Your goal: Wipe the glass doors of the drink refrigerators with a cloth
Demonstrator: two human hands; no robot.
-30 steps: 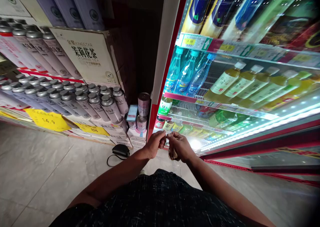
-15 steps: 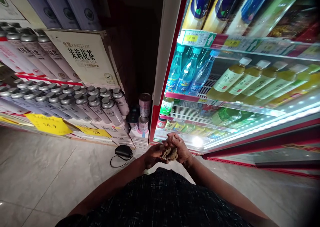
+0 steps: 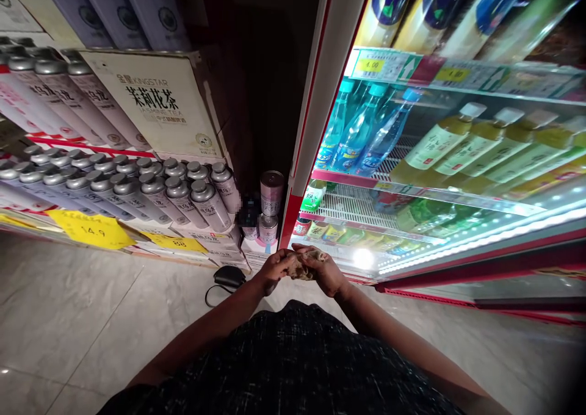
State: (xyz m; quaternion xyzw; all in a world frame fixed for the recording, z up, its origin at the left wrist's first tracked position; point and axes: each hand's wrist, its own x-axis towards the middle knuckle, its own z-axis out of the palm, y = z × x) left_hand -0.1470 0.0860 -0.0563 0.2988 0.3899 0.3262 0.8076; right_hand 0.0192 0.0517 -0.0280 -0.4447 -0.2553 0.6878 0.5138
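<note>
A crumpled brownish cloth (image 3: pixel 301 270) is bunched up between my two hands, in front of my body. My left hand (image 3: pixel 273 270) grips its left side with bent fingers. On the other side, my right hand (image 3: pixel 328 273) is closed around the cloth, its fingers reaching across the top. Part of the cloth is covered by the fingers. Both hands are low before the lit drinks fridge (image 3: pixel 315 176), apart from its shelves.
A small black bag (image 3: pixel 229 276) with a strap lies on the tiled floor (image 3: pixel 86 305). Metal bottles (image 3: pixel 208 204) and a tea box (image 3: pixel 155 107) stack at left. Tins (image 3: pixel 271 192) stand beside the fridge frame. The fridge door (image 3: pixel 458 281) stands open at right.
My hands have drawn closer together and moved slightly left against the fridge. The cloth is more squeezed between them and lies wider. The view has shifted a little.
</note>
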